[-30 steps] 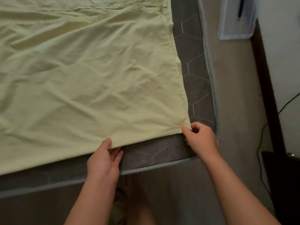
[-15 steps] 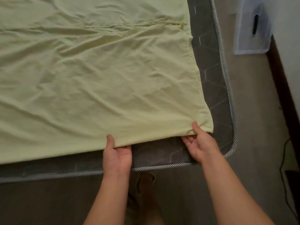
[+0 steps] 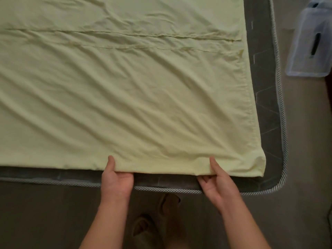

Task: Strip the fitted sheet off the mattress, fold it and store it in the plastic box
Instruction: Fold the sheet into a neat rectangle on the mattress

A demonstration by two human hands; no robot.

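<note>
So the fitted sheet (image 3: pixel 125 105) is off the corners already and lying spread out flat on top of the mattress (image 3: pixel 265 108). It's pale yellow-green and pretty wrinkled, with a couple of long crease or hem lines running across the far part. It covers most of what you can see of the bed, leaving a strip of dark grey quilted mattress bare along the near edge and down the right side.

Both hands are on the sheet's near edge, a fair way apart from each other. The left hand (image 3: pixel 116 178) has its thumb lying on top of the fabric and its fingers tucked under the edge, so it's pinching the hem. The right hand (image 3: pixel 217 182) is doing the same thing further right, thumb on top and fingers curled below the edge. The sheet's near right corner sits a bit past the right hand, still on the mattress.

The mattress has striped piping (image 3: pixel 280 97) around its rim, which curves round the corner on the right. Off to the upper right, on the floor (image 3: pixel 305 141) and well clear of the sheet, there's the clear plastic box (image 3: pixel 305 56) with a dark handle slot in it. Down between the forearms you can dimly make out feet in slippers (image 3: pixel 143 229) on the floor.
</note>
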